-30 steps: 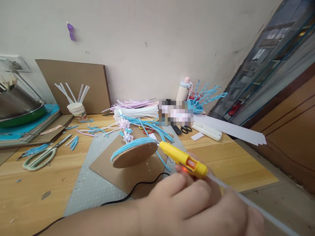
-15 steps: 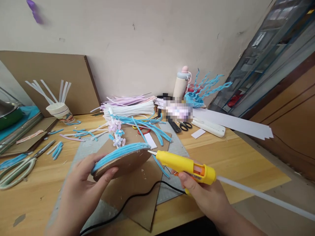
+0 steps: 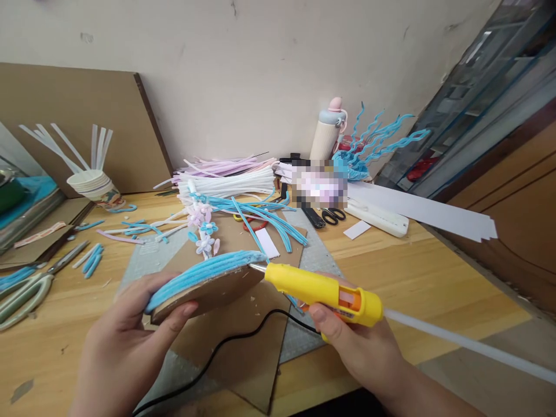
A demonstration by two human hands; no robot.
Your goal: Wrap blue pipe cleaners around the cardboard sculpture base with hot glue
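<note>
1. Left hand (image 3: pixel 125 341): lower left of frame, fingers closed on the disc (image 3: pixel 212 296). Thumb on the brown face, other fingers behind the rim.
2. Disc: centre of frame, held tilted above the board (image 3: pixel 256 376). Blue stems (image 3: pixel 204 272) run in rows along its rim.
3. Right hand (image 3: pixel 362 344): lower right, gripping the glue gun (image 3: pixel 299 282), thumb on the near side. Finger on the trigger: hidden, can't tell if it's squeezed.
4. Gun: yellow, right of centre, nozzle (image 3: pixel 258 267) aimed left at the disc's right end. Touching or just short of it: can't tell.
5. Glue stick (image 3: pixel 456 339) runs out the back to the right edge. Black cord (image 3: pixel 212 354) crosses the board toward bottom left.
6. Board lies on the mat (image 3: pixel 304 344), mat on the table (image 3: pixel 417 272).
7. Beyond the disc: flowers (image 3: pixel 204 231), loose blue lengths (image 3: pixel 295 234).
8. Left edge: green scissors (image 3: pixel 30 292). Above them, cups (image 3: pixel 95 186) with white sticks (image 3: pixel 99 147).
</note>
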